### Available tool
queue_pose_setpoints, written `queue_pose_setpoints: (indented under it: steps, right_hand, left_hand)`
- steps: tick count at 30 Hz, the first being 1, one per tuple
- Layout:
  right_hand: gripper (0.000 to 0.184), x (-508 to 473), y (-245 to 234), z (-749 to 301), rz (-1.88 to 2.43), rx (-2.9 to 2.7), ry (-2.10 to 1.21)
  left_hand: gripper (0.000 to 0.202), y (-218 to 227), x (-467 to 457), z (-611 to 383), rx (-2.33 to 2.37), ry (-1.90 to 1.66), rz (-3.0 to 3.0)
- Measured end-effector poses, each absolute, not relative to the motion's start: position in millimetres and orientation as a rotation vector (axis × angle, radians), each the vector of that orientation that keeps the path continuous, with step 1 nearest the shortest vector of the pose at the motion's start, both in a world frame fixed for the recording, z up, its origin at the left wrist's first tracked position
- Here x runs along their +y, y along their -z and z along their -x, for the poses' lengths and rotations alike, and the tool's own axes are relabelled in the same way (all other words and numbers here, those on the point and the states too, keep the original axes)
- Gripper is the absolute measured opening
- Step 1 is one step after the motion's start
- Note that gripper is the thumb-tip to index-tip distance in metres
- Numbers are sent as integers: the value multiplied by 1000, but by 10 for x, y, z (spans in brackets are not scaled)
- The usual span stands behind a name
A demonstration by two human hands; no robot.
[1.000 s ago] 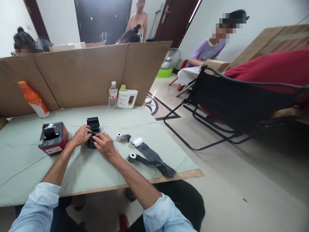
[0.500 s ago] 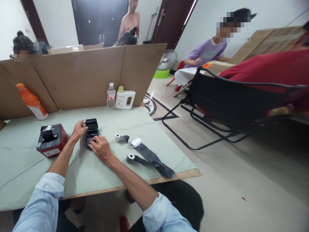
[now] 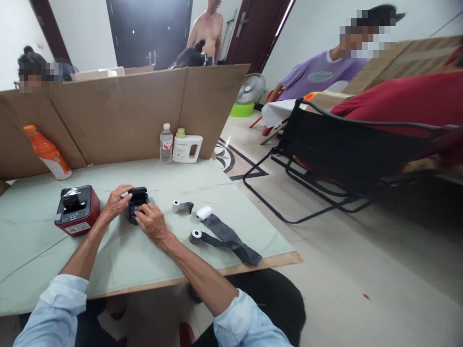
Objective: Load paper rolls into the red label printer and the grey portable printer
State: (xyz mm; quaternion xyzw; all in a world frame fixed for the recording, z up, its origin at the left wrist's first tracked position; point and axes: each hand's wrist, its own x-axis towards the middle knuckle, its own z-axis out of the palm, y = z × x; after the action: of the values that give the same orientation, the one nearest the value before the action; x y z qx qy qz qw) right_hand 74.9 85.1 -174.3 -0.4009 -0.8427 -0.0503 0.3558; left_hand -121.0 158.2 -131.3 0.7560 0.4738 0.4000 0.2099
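A small black portable receipt printer [image 3: 135, 212] sits on the table with its hinged lid [image 3: 139, 193] partly raised. My left hand [image 3: 116, 201] is at the lid's left side, fingers closed on its edge. My right hand [image 3: 152, 219] rests against the printer's near right side, its fingers bent over the body and hiding part of the inside. To the right lie a small paper roll [image 3: 176, 206], a wider white roll [image 3: 204, 213] with a dark strip unrolled, and another roll [image 3: 196, 235] with its dark tail overlapping that strip.
A red and black box-shaped printer [image 3: 77, 212] stands left of my left arm. Along the cardboard screen [image 3: 133, 115] are an orange bottle [image 3: 48, 153], a clear water bottle [image 3: 166, 144] and a white jug [image 3: 187, 148]. A black folding chair [image 3: 325, 154] stands right, with people beyond.
My left hand has tipped the printer's lid down toward the body. My right hand stays nearly in place. In the background, the person in purple has leaned right and another person has shifted right.
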Motion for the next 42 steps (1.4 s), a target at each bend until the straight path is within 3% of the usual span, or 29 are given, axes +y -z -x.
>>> queue_pose_setpoints:
  steps: [4, 14, 20, 23, 28, 42]
  right_hand:
    - [13, 857, 1764, -743, 1035, -2176, 120]
    - [12, 822, 1721, -766, 1048, -2134, 31]
    - [64, 801, 1711, -850, 1141, -2086, -79]
    - [73, 823, 1718, -897, 1160, -2084, -137]
    - [77, 827, 1711, -947, 1160, -2078, -177]
    - [75, 833, 1776, -958, 1122, -1971, -314]
  left_hand:
    - [37, 1396, 1396, 1286, 1309, -951, -2250]
    - [41, 1511, 1096, 1309, 1380, -944, -2392]
    - [51, 1442, 961, 1339, 1382, -795, -2397]
    - [59, 1417, 903, 1360, 1379, -742, -2405]
    - [75, 1417, 859, 1346, 1377, -701, -2428]
    - [72, 1453, 848, 1245, 1519, -734, -2399]
